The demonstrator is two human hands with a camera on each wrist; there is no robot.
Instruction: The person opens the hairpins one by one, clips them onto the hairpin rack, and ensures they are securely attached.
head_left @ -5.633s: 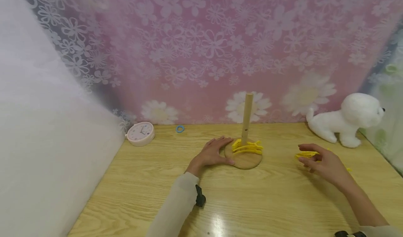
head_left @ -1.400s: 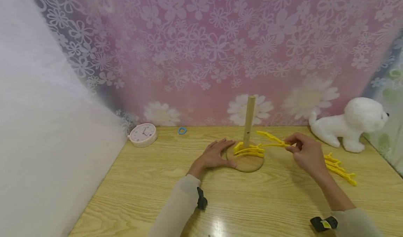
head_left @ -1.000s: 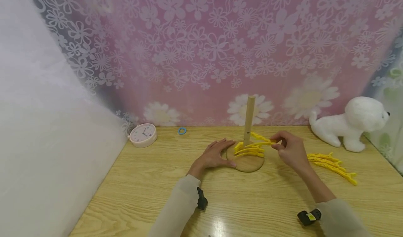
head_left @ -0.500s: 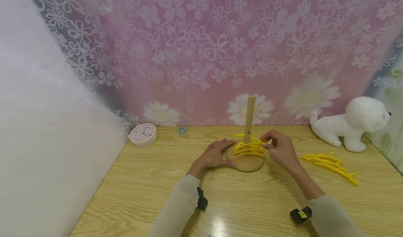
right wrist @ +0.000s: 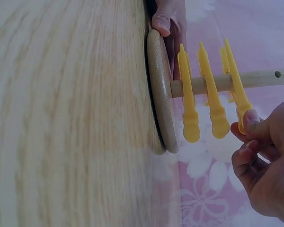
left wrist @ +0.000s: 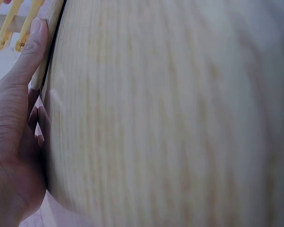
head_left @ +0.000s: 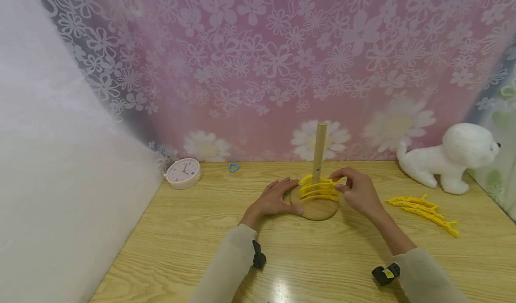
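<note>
A wooden post (head_left: 320, 146) rises from a round wooden base (head_left: 316, 212). Two yellow hair clips, a lower one (right wrist: 189, 113) and an upper one (right wrist: 212, 99), are clamped across the post. My right hand (head_left: 359, 194) pinches the tail end of a third yellow hair clip (right wrist: 235, 78) between thumb and index finger; it sits across the post above the other two, one arm on each side. My left hand (head_left: 272, 199) rests at the base's left edge, fingers extended along the far side and thumb (left wrist: 31, 52) on the near rim.
A loose pile of yellow hair clips (head_left: 423, 209) lies on the wooden table (head_left: 306, 258) to the right. Behind it sits a white plush dog (head_left: 439, 157). A pink clock (head_left: 183, 173) and a blue ring (head_left: 233, 167) lie at the back left, before a floral curtain (head_left: 258, 70).
My right hand has carried a hair clip left from the pile to the post. Its arms, spread half a second ago, now lie closer around the post. My left hand has stayed at the base.
</note>
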